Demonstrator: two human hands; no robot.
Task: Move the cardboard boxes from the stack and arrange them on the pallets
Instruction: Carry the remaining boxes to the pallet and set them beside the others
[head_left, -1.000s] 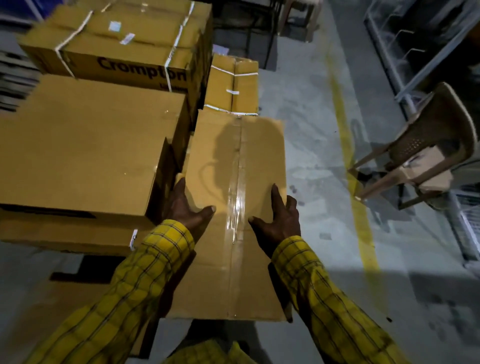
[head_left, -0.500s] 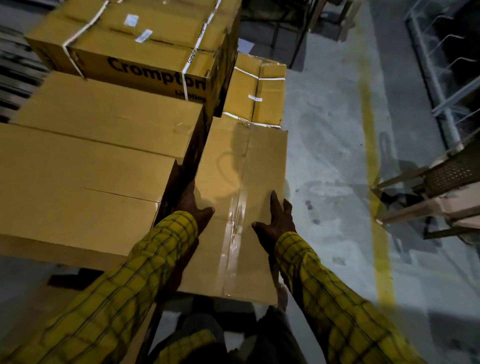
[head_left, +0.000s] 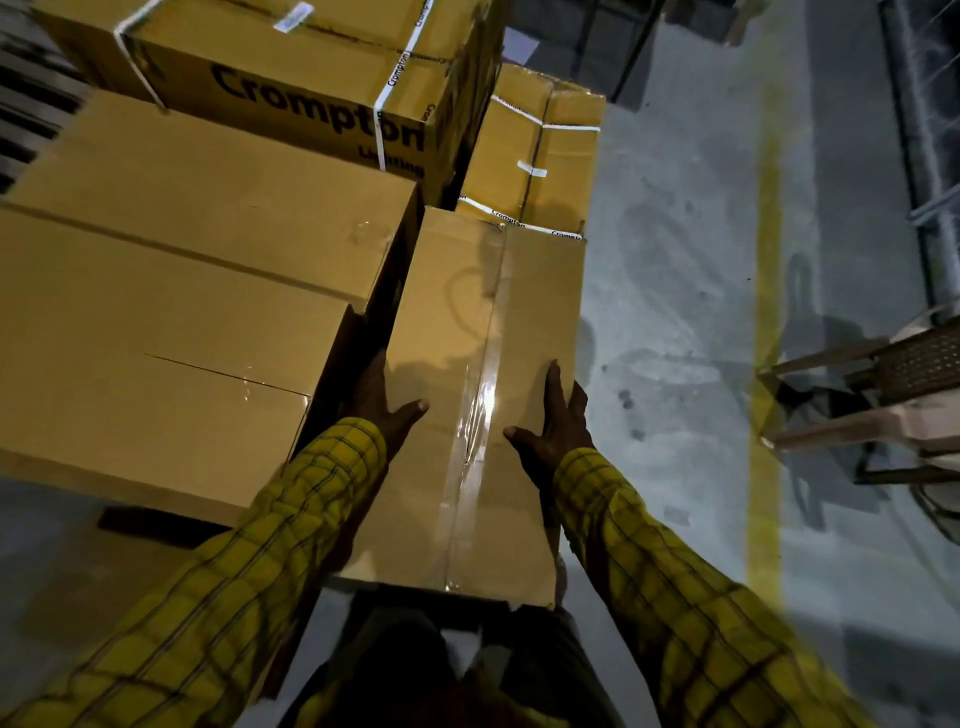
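long taped box (head_left: 483, 395) sits mid-frame, running from 6 o'clock up toward 12, clear tape strip down its top. left hand (head_left: 384, 405) is at the box's 9 o'clock edge, thumb lying on the top face, fingers dropped down the side between this box and the neighbour, so can't tell how far they curl. right hand (head_left: 556, 431) is at the 3 o'clock edge, thumb spread across the top, fingers straight and fairly wide along the corner, wrapping the side. both arms in yellow checked sleeves (head_left: 675, 587). far end of the box touches a smaller strapped box (head_left: 535, 156) at 12 o'clock. at 9 to 10 o'clock, just beside it, 2 plain big boxes (head_left: 171, 312) are stacked; behind them at 11 o'clock a "crompton" box (head_left: 291, 78) w/ white straps. grey floor w/ a yellow line (head_left: 766, 322) at 3 o'clock; a plastic chair (head_left: 893, 395) beyond it at the right edge.
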